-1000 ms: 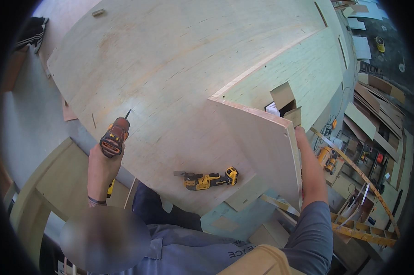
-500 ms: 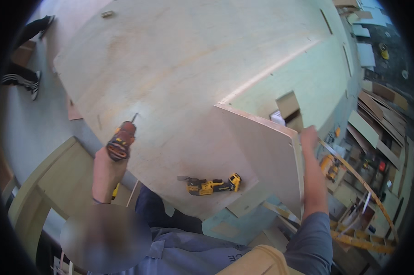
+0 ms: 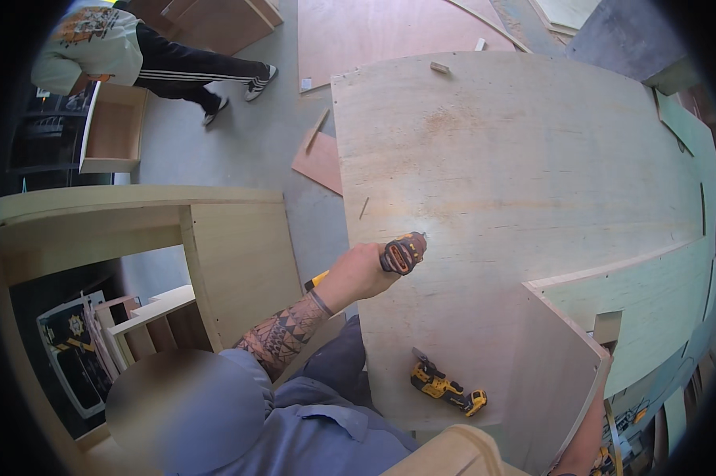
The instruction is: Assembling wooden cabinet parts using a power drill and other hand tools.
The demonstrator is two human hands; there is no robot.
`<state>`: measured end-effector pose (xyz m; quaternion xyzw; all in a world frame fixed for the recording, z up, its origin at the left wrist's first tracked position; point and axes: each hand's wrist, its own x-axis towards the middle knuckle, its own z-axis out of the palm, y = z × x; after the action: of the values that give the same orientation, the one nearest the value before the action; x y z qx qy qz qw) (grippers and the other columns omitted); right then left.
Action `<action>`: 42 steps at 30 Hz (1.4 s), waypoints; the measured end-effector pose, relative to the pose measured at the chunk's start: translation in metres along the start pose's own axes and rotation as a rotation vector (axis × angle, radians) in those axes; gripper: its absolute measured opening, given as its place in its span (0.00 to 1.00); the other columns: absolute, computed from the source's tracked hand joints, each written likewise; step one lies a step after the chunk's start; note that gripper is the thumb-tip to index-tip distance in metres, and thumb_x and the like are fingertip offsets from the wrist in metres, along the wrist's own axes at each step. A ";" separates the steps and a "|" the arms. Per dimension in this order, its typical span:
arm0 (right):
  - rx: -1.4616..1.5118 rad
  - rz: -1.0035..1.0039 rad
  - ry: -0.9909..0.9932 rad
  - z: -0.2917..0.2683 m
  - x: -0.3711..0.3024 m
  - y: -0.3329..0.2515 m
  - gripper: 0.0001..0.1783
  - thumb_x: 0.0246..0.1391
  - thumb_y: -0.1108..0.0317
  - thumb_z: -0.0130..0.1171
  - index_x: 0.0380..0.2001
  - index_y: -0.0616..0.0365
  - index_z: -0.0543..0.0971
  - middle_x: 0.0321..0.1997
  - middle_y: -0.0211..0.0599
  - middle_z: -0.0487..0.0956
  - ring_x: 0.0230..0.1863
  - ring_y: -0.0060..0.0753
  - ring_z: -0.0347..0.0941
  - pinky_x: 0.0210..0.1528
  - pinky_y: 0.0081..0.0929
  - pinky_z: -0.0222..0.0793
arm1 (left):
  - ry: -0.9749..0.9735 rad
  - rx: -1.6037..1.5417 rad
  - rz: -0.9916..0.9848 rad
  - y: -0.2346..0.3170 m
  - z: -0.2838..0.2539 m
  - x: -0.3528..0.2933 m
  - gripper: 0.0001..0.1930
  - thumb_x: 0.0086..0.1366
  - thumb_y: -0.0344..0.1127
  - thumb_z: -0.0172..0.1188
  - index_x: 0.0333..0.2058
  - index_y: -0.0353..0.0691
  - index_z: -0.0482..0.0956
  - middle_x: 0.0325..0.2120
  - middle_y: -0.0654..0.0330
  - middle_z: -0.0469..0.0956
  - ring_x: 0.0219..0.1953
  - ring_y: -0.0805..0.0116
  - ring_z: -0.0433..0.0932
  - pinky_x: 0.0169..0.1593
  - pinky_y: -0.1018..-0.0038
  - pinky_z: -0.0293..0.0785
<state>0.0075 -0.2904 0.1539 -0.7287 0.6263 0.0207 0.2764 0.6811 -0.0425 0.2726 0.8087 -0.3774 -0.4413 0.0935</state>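
Observation:
My left hand [image 3: 356, 275] is closed around a cordless drill [image 3: 404, 253], its short bit tilted over the large plywood sheet [image 3: 493, 198]. Nearer to me on that sheet lies a yellow and black oscillating multi-tool [image 3: 445, 389]. An upright plywood panel [image 3: 560, 373] stands at the right, meeting a second low board [image 3: 643, 285] that has a rectangular cutout. Beyond the panel my right forearm [image 3: 586, 436] reaches upward along its far side. The panel covers most of my right hand, so its fingers cannot be made out.
To the left stands an open plywood cabinet frame [image 3: 235, 270]. Another person [image 3: 191, 71] in dark striped trousers is at the upper left, near a wooden box [image 3: 116, 127]. A small wood block [image 3: 440, 68] lies on the sheet's far part. A pink board [image 3: 322, 163] lies on the floor.
The view has swung to the left, bringing the cabinet frame and more of the other person in. My right hand has passed mostly behind the upright panel. The drill stays in my left hand.

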 end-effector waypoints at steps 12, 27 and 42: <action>-0.076 0.031 0.066 -0.040 -0.008 -0.021 0.11 0.53 0.69 0.59 0.28 0.68 0.78 0.25 0.57 0.77 0.28 0.56 0.74 0.35 0.48 0.70 | -0.018 -0.006 0.015 0.005 0.001 0.000 0.16 0.62 0.44 0.67 0.37 0.35 0.85 0.31 0.42 0.85 0.38 0.43 0.86 0.46 0.56 0.82; -0.145 0.025 0.154 -0.082 -0.002 -0.051 0.10 0.53 0.68 0.59 0.28 0.68 0.77 0.25 0.56 0.77 0.28 0.54 0.74 0.35 0.47 0.70 | 0.057 -0.011 0.109 -0.009 0.012 0.001 0.16 0.63 0.45 0.65 0.35 0.34 0.85 0.31 0.43 0.85 0.37 0.43 0.86 0.45 0.54 0.82; -0.139 -0.020 0.220 -0.071 0.031 -0.094 0.10 0.53 0.68 0.59 0.28 0.67 0.77 0.25 0.54 0.76 0.28 0.53 0.74 0.36 0.47 0.71 | 0.046 -0.030 0.063 -0.015 0.016 -0.011 0.17 0.63 0.46 0.63 0.33 0.34 0.84 0.31 0.41 0.85 0.38 0.40 0.85 0.45 0.53 0.82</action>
<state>0.0787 -0.3432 0.2374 -0.7502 0.6425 -0.0187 0.1553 0.6731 -0.0220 0.2628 0.8048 -0.3938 -0.4252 0.1284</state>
